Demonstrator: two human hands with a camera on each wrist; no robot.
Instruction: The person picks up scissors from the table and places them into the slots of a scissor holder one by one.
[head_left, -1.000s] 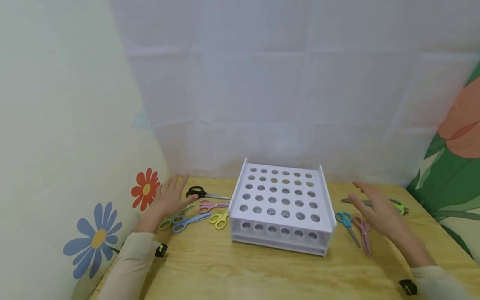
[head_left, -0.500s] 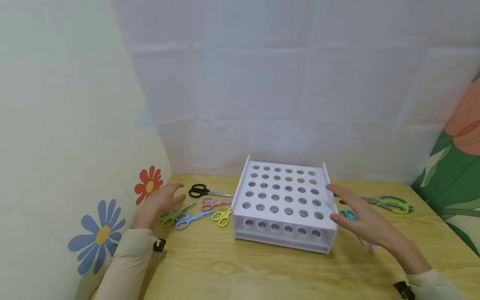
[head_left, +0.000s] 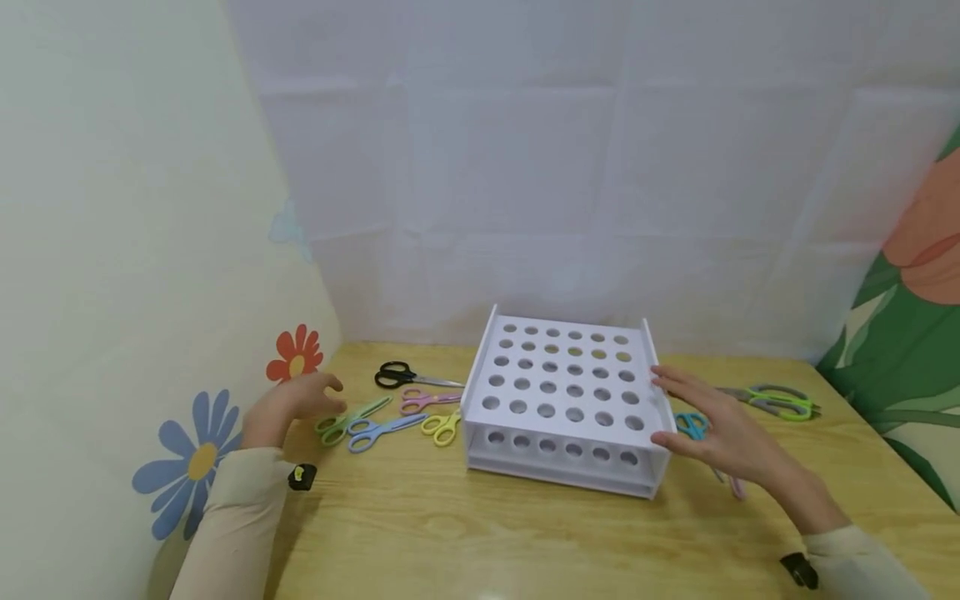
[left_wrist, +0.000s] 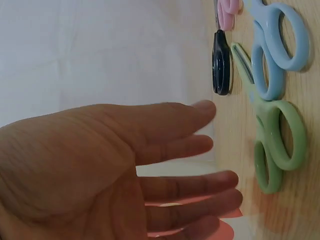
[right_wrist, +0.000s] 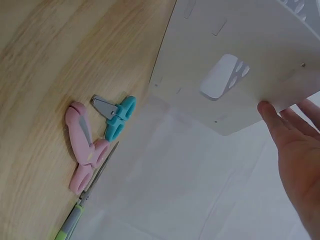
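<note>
My left hand (head_left: 292, 404) hovers at the table's left side with fingers slightly bent and nothing in them. Nearest to it lie green scissors (left_wrist: 268, 108), crossed by light blue scissors (left_wrist: 271, 30). A white rack (head_left: 560, 400) with rows of round holes stands mid-table. At its right side panel (right_wrist: 190, 60) is my right hand (head_left: 716, 421): the thumb meets the panel's face and the fairly straight fingers reach its upper edge. Teal scissors (right_wrist: 116, 119) and pink scissors (right_wrist: 76, 132) lie below that hand, partly hidden by it in the head view.
Left of the rack lie black scissors (head_left: 387, 382), another pink pair (head_left: 422, 402) and yellow scissors (head_left: 450, 417). Large green-and-grey scissors (head_left: 787, 407) are at the far right. White cloth (head_left: 465, 167) hangs behind the wooden table (head_left: 450, 550); flowered cloth covers both sides.
My right hand has moved left from over the scissors to the rack's side panel. My left hand has drawn back and left, off the black scissors, its fingers now less spread.
</note>
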